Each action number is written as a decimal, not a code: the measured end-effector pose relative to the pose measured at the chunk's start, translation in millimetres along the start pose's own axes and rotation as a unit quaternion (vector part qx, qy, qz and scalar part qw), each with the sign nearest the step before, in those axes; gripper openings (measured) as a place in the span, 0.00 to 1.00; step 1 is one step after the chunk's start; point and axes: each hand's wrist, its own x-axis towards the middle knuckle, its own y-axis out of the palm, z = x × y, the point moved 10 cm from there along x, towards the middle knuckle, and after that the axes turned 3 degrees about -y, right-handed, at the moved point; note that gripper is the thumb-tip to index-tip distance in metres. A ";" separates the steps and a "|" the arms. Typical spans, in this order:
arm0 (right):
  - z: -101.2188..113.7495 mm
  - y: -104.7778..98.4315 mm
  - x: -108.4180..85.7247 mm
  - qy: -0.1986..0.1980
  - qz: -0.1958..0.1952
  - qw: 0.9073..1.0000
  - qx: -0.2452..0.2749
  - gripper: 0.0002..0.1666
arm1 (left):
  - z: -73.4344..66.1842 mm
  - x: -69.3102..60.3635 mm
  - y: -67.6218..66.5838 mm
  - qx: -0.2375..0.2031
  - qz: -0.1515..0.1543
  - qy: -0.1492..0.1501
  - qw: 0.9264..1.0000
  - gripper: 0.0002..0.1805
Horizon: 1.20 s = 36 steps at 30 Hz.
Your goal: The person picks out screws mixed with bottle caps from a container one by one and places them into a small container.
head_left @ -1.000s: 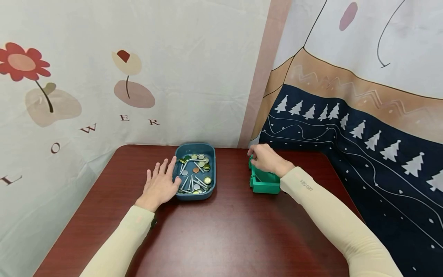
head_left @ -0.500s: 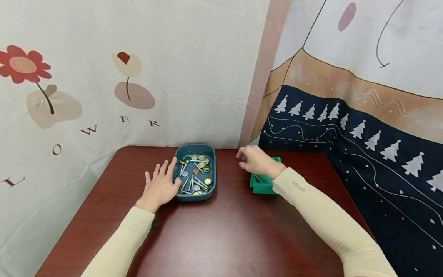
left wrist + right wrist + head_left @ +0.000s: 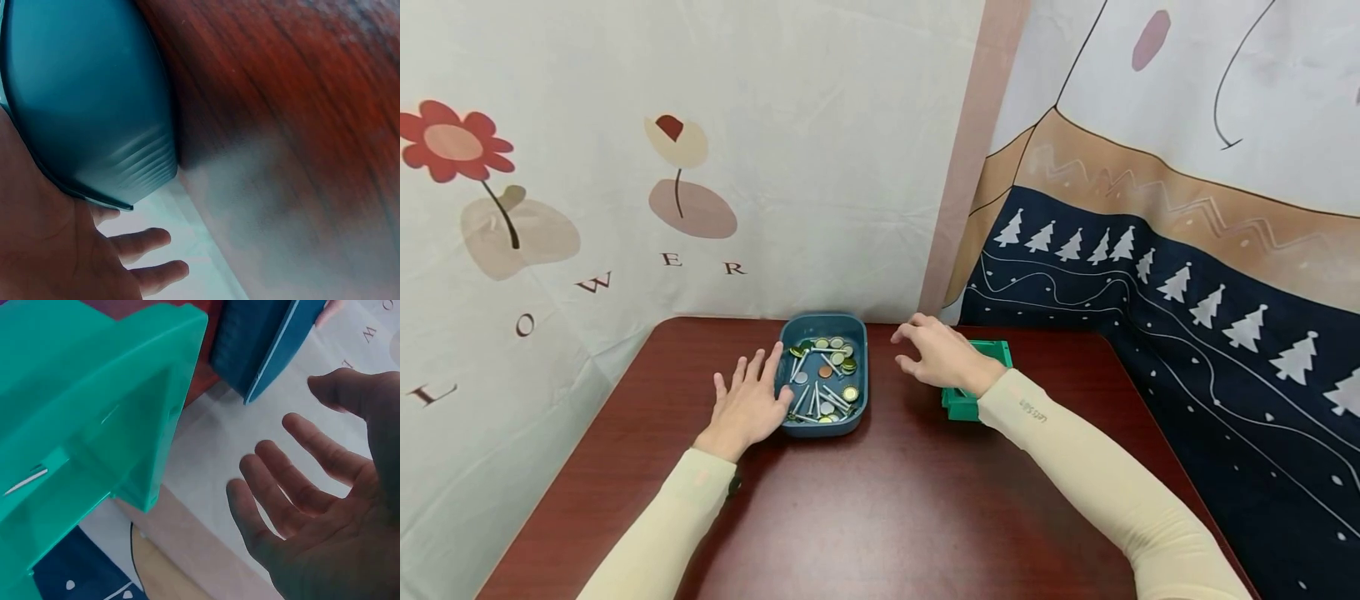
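Note:
A blue tray (image 3: 823,429) stands toward the back of the table, with metal screws (image 3: 817,398), round bottle caps (image 3: 848,365) and coins (image 3: 825,372) scattered in it. My left hand (image 3: 743,412) has its fingers spread and rests against the tray's left side; in the left wrist view the palm touches the rim. My right hand (image 3: 946,353) hovers between the tray and a green box (image 3: 962,410), partly covering the box. Its fingers are loosely bent and apart, with nothing between them in the right wrist view. A thin metal screw (image 3: 26,481) lies inside the green box.
Both containers stand on a dark red wooden table (image 3: 865,508). A pale printed cloth (image 3: 827,150) hangs behind the table's back edge, and a navy cloth with white trees (image 3: 1150,317) hangs along the right.
My right hand has moved left from over the green box toward the blue tray, its fingers loosening. The left hand and the tray have stayed in place.

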 end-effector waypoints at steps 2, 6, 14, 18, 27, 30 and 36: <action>4.4 2.5 1.2 -0.013 -0.005 1.000 -0.013 0.25 | -0.1 0.5 0.4 -0.001 0.000 0.000 1.000 0.46; 16.0 6.8 4.0 -0.037 -0.011 0.998 -0.046 0.29 | -0.5 1.1 0.5 0.000 0.001 0.000 1.000 0.46; 41.6 20.4 10.9 -0.070 0.006 0.994 -0.088 0.39 | -2.2 2.0 0.4 0.000 -0.001 0.000 1.000 0.46; 52.7 29.0 15.1 -0.083 0.019 0.992 -0.095 0.40 | -3.1 2.3 1.0 -0.002 0.000 0.001 1.000 0.46; 68.0 54.5 31.3 -0.087 0.053 0.990 -0.094 0.40 | -3.4 2.8 1.1 -0.001 -0.002 0.003 1.000 0.46; 73.7 62.3 38.6 -0.085 0.066 0.989 -0.104 0.39 | -2.7 2.4 0.7 0.000 -0.002 0.001 1.000 0.46; 89.6 76.9 52.6 -0.091 0.096 0.984 -0.120 0.36 | -1.2 0.9 0.6 0.007 0.002 -0.004 1.000 0.47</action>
